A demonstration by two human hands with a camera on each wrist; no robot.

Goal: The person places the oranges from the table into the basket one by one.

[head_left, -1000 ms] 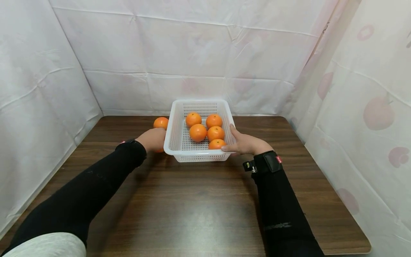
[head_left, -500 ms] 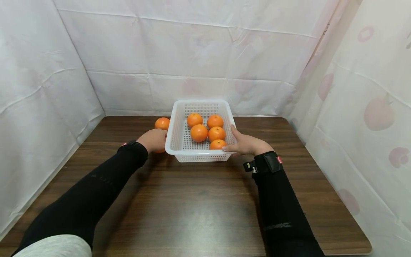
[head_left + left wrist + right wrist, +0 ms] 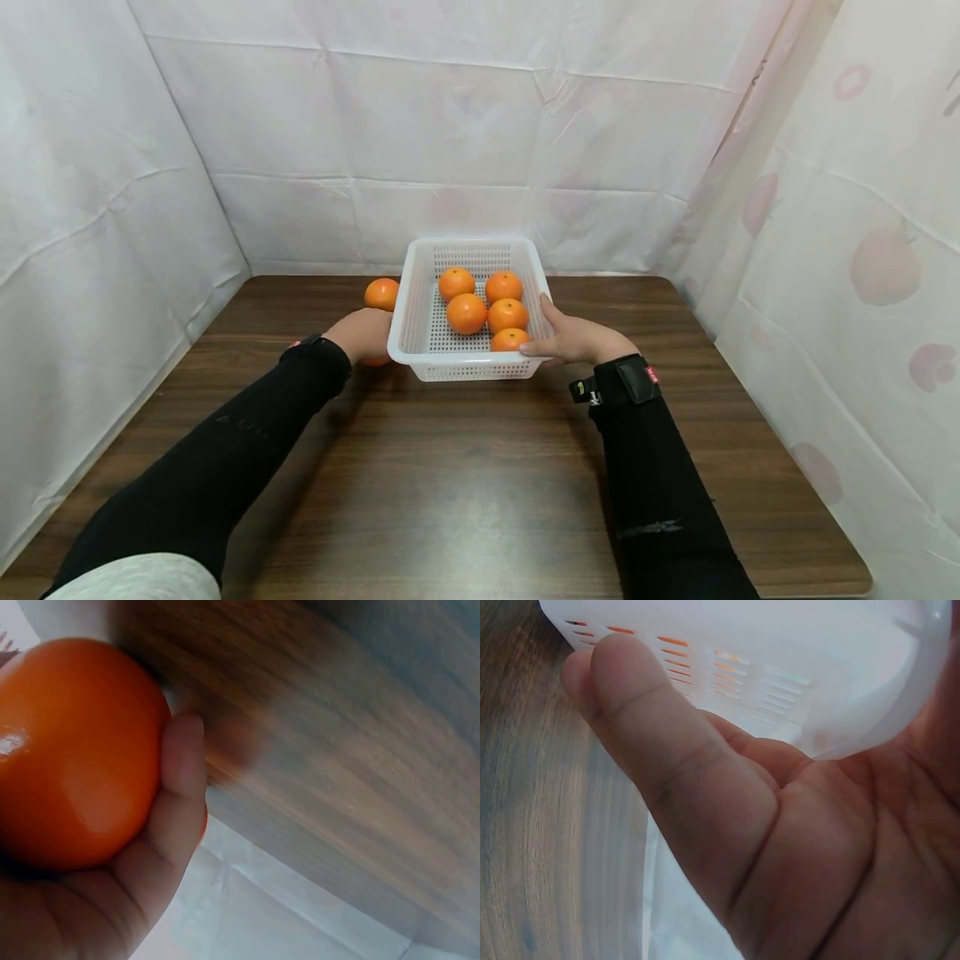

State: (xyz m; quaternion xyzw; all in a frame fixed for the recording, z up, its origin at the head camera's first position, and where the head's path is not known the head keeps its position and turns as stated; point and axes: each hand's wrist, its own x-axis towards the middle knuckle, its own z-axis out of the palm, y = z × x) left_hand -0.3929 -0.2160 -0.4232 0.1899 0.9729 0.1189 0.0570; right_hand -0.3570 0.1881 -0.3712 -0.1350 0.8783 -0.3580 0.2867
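In left hand, orange, faint sleeve lettering

Head view: room to pass over worktop, lower centre; basket blocks mid-frame, sheet bars top.

In the head view, the basket at the frame's centre was white, patterned with rows of small slots, and the fruits inside were bright orange; the held fruit in the left wrist view looked deeper orange. The table was brown, streaked with wood grain. Sleeves at lower left and lower right were black. Faded pink prints dotted the white sheet at right.
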